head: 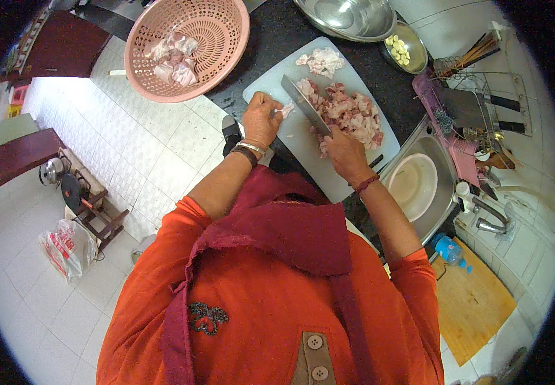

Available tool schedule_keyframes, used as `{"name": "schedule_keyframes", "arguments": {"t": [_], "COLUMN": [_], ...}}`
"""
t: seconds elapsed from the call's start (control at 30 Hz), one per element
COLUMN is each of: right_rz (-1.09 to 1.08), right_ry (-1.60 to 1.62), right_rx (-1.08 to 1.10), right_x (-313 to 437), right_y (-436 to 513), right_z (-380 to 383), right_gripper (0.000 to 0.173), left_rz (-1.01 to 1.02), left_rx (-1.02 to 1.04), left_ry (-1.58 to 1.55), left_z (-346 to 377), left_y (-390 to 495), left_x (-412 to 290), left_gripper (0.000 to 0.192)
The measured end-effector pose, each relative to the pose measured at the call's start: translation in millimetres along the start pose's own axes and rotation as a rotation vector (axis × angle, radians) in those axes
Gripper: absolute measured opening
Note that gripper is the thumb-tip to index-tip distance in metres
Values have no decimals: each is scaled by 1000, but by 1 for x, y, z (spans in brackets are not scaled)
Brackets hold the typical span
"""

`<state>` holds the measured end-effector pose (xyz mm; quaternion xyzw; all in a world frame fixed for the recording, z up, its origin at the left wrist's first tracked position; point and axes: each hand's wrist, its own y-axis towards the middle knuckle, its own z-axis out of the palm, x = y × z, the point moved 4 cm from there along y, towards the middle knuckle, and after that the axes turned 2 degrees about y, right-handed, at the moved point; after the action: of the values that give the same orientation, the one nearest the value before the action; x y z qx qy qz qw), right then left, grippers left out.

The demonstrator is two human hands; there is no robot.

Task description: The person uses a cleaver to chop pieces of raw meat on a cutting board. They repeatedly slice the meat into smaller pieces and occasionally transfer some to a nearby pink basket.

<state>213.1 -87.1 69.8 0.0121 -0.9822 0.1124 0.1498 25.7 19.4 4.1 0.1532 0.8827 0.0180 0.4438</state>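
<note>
My right hand (347, 151) grips the handle of a cleaver (304, 103), its broad blade upright against the near side of a heap of chopped raw meat (352, 115). My left hand (262, 118) has its fingertips pinched on a small pale scrap of meat (285, 110), left of the blade. Both hands are over a white plastic cutting board (306, 166). A separate pile of whitish trimmings (323, 62) lies toward the board's far end. The cleaver's handle is mostly hidden by my fingers.
A pink plastic colander (229, 53) with larger meat pieces stands at the far left. Steel bowls (349, 19) sit at the back, one holding peeled garlic cloves (397, 49). On the right are a sink (443, 192) with a white basin (414, 185) and a rack holding cleavers (465, 106).
</note>
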Motion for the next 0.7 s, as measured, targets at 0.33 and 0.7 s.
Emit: {"name": "schedule_keyframes", "arguments": {"t": [0.33,0.7], "right_rz": [29,183], "right_ry": [35,130], "right_rx": [71,5], "right_x": [4,-11], "right_y": [2,-1], "right_z": [22,17], "right_gripper": [22,24], "left_rz": [-144,-58], "left_rx": [3,13], "left_ry": [-61,-40], "left_z": [9,7], "left_y": [8,9], "left_x": [12,6], "left_gripper": [12,11]}}
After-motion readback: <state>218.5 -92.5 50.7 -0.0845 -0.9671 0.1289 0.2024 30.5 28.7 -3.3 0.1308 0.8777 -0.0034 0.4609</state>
